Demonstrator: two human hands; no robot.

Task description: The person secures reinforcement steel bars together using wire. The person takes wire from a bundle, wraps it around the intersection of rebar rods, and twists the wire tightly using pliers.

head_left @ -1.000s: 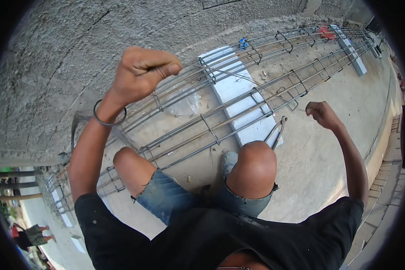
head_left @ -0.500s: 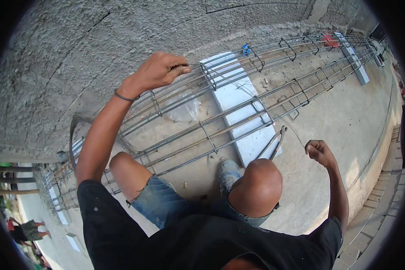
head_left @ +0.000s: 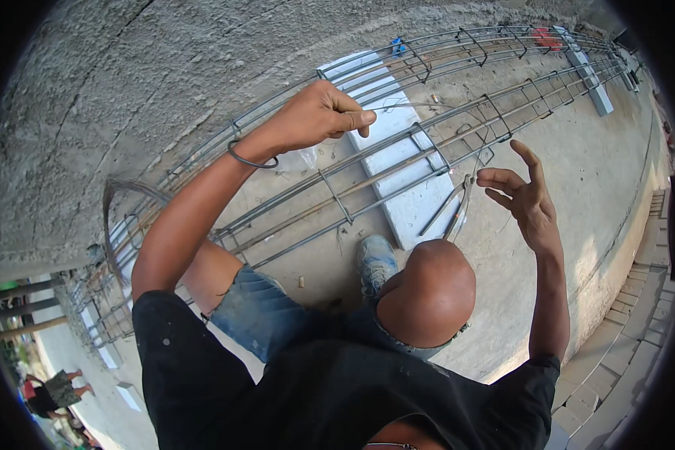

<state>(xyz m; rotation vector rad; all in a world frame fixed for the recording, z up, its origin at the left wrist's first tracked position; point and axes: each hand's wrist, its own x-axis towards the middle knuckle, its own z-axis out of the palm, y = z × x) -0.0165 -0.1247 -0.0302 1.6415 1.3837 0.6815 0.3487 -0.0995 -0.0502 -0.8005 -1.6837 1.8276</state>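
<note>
My left hand point(head_left: 324, 114) is over the rebar cage, thumb and fingers pinched on a thin tie wire point(head_left: 405, 105). The wire arcs rightward over the cage towards my other hand. My right hand point(head_left: 529, 196) is just beyond the cage's near right side, with thumb and fingers spread; a strand of wire passes close to its fingertips. Long steel bars with square stirrups form the rebar cage point(head_left: 427, 155), which rests across a white block point(head_left: 401, 196). A pair of pincers point(head_left: 457, 206) leans at the block's near end, below my right hand.
A rough grey wall point(head_left: 202, 67) runs along the far side. Another pale block point(head_left: 589, 82) supports the cage at the far right, near a red item point(head_left: 547, 39). A blue scrap point(head_left: 398, 47) and clear plastic bag point(head_left: 298, 159) lie by the cage. Another person point(head_left: 56, 391) is at far left.
My left hand has moved right and slightly down, carrying the wire over the cage. My right hand has risen towards the cage, and its closed fingers have spread apart.
</note>
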